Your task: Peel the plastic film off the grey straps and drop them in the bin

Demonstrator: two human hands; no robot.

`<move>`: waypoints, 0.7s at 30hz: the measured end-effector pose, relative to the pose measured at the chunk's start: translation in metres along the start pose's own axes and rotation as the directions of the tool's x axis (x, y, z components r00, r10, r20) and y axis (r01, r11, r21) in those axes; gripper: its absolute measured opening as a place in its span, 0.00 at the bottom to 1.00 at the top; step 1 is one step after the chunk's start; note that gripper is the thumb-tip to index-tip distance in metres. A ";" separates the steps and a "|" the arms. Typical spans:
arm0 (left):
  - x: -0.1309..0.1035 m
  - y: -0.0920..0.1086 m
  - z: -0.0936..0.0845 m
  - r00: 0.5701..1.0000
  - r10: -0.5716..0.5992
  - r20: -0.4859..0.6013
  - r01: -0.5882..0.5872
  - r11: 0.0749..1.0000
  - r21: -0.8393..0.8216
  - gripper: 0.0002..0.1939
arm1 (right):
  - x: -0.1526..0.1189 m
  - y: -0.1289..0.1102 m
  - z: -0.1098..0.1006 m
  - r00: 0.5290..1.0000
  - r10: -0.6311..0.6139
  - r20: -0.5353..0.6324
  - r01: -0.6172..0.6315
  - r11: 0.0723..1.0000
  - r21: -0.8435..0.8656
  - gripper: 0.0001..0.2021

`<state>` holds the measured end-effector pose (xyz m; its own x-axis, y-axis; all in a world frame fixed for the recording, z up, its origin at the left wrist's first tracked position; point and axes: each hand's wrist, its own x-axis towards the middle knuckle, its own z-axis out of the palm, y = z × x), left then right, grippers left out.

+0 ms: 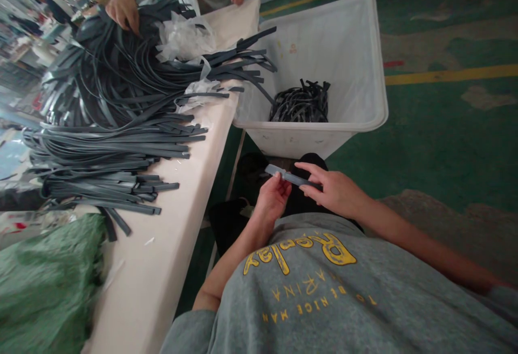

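In front of my body I hold a flat dark grey strap (pixel 297 179), short in view and slanting down to the right. My left hand (pixel 272 198) pinches it near its paler left end, thumb on top. My right hand (pixel 339 191) is closed on the strap's other end, with the index finger stretched out above it. That end is partly hidden by the fingers. To the left, a large heap of similar long grey straps (pixel 121 89) lies on the table, their cut ends pointing right.
The pale table (pixel 162 267) runs along my left. A white bin (pixel 352 57) stands ahead with a bundle of dark straps (pixel 301 103) inside. Across the table, a co-worker's hand (pixel 123 11) touches the heap near crumpled clear plastic (pixel 184 38). A green sack (pixel 52 284) lies at lower left.
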<state>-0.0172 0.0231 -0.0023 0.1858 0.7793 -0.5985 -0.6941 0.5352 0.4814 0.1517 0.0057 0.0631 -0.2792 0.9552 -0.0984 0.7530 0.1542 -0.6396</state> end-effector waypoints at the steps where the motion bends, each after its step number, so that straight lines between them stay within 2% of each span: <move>1: 0.000 0.003 0.000 1.000 -0.004 -0.011 0.004 1.000 -0.002 0.05 | -0.006 0.001 -0.004 1.000 0.006 0.015 -0.006 1.000 0.010 0.27; 4: 0.002 0.003 0.000 1.000 -0.029 -0.004 0.029 1.000 0.006 0.06 | -0.013 -0.001 -0.009 0.998 0.046 0.036 -0.045 0.999 -0.013 0.27; 9: 0.002 -0.015 0.004 0.994 -0.084 0.066 0.081 0.995 0.057 0.06 | 0.011 -0.012 0.006 0.997 0.075 -0.002 -0.074 0.984 -0.164 0.25; 12: 0.003 -0.012 0.003 0.997 -0.052 0.065 0.048 0.997 0.057 0.06 | 0.015 -0.013 0.005 0.998 -0.050 0.050 0.055 0.992 -0.111 0.23; 15: 0.006 0.001 -0.003 0.999 -0.029 0.018 0.029 0.999 0.042 0.06 | -0.003 -0.009 -0.016 0.964 -0.216 0.157 0.216 0.976 0.016 0.18; 17: 0.009 0.009 -0.006 0.999 -0.033 -0.021 0.033 0.999 0.020 0.06 | -0.021 -0.007 -0.037 0.942 -0.258 0.213 0.250 0.966 0.065 0.17; 19: 0.012 0.012 -0.008 0.997 -0.048 -0.055 0.048 0.999 0.003 0.06 | -0.037 -0.009 -0.056 0.921 -0.302 0.245 0.277 0.952 0.132 0.21; 21: 0.014 0.012 -0.008 0.995 -0.071 -0.072 0.071 0.997 -0.003 0.06 | -0.048 -0.011 -0.068 0.897 -0.378 0.230 0.336 0.920 0.200 0.24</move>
<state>-0.0284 0.0376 -0.0103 0.1837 0.7139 -0.6757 -0.6811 0.5881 0.4362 0.1971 -0.0243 0.1268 -0.6718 0.7404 -0.0221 0.4803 0.4127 -0.7740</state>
